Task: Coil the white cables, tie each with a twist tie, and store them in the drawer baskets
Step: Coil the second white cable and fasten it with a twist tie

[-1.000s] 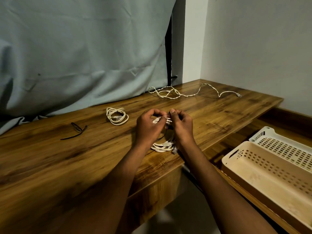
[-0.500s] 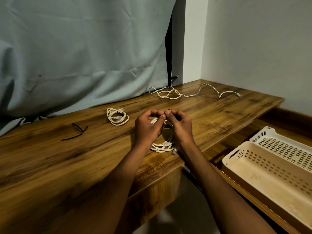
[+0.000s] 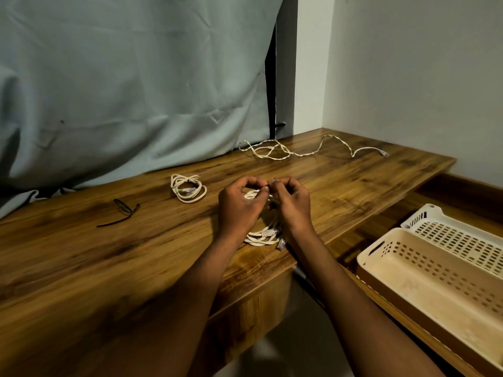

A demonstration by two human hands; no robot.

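A coiled white cable [image 3: 262,236] lies on the wooden table [image 3: 81,254] near its front edge, mostly hidden under my hands. My left hand [image 3: 239,205] and my right hand [image 3: 294,205] meet over the far side of the coil, fingertips pinching a thin tie against the loops. A second coiled white cable [image 3: 187,188] sits to the left, apart from my hands. A loose, uncoiled white cable [image 3: 302,148] stretches along the table's back right. Black twist ties [image 3: 122,213] lie further left.
Two perforated plastic baskets stand in the open drawer at the right: a cream basket [image 3: 408,289] in front and a white basket [image 3: 462,235] behind it. A grey-blue curtain [image 3: 122,91] hangs along the table's back edge. A white wall closes off the right.
My fingertips have worked slightly at the top of the coil and stay pinched together; hands and cable remain in the same spot.
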